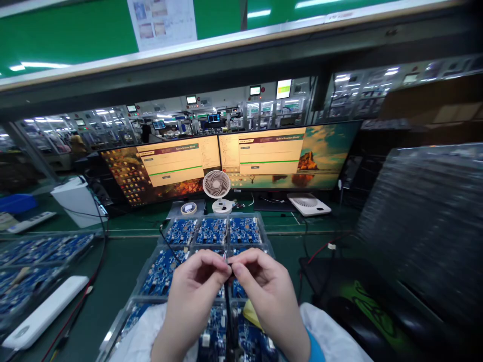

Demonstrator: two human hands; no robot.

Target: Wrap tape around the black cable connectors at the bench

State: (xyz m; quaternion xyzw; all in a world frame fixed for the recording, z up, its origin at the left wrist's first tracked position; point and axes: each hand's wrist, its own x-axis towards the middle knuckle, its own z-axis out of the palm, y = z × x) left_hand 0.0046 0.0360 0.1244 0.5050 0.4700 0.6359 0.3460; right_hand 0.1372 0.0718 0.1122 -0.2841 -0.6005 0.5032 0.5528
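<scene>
So the biggest thing here is the green worktop (124, 251), running across most of the lower frame. Two monitors, a left monitor (173, 166) and a right monitor (271, 161), sit side by side mid-frame, each showing a window with a green bar. A tall stack of clear plastic (426, 201) fills the right edge.

Next size down: a clear tray (113, 328) with blue circuit boards (213, 231) in its compartments, bottom centre, plus more boards over at the left edge.

Both hands are right above the tray, lower centre. The left hand (198, 286) and right hand (267, 284) are each pinched thumb to forefinger, tips nearly meeting, gripping a skinny black cable (227, 306) that runs down toward the bottom of the frame. Can't really make out its tip, fingers cover it.

Smaller stuff: a long white case (47, 311) lower left, a little white fan (217, 185) in front of the monitors, a roll of tape (188, 208) just left of it, and something yellow (252, 314) beside the right hand.
</scene>
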